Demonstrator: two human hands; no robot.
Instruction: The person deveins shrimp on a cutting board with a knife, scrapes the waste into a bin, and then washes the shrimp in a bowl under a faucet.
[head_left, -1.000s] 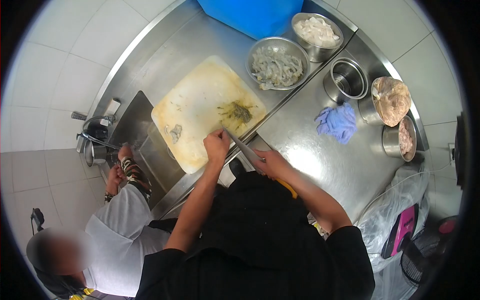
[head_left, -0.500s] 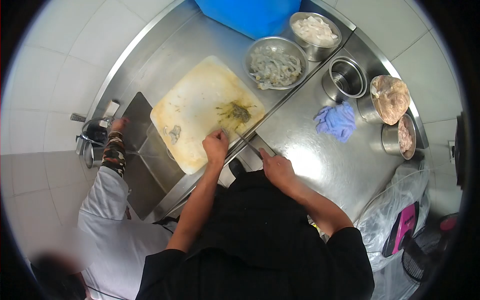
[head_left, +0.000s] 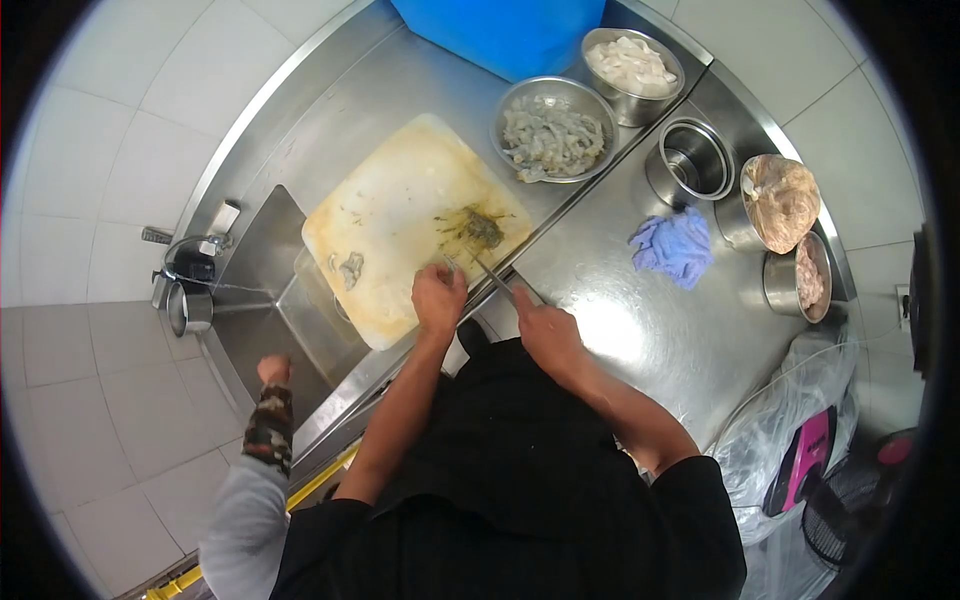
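Observation:
My left hand (head_left: 440, 297) is closed at the near edge of a stained white cutting board (head_left: 385, 200). A small greyish shrimp (head_left: 450, 263) pokes out from its fingertips, mostly hidden by them. My right hand (head_left: 548, 335) grips a knife (head_left: 490, 273), whose blade slants towards the shrimp and the left fingers. Just beyond the blade, a dark greenish heap of scraps (head_left: 478, 231) is smeared on the board. Towards the board's left corner lie a few grey shrimp pieces (head_left: 350, 270). A metal bowl of peeled shrimp (head_left: 555, 135) stands past the board's far right corner.
A co-worker's hand (head_left: 274, 370) is over the sink (head_left: 250, 330) on the left, where the tap runs. On the right are a blue cloth (head_left: 672, 246), an empty steel pot (head_left: 690, 160) and food-filled containers. A blue bin (head_left: 505, 35) stands at the back.
The co-worker's arm has drawn back from the tap towards the near side of the sink. My hands have shifted only slightly, still at the board's near edge.

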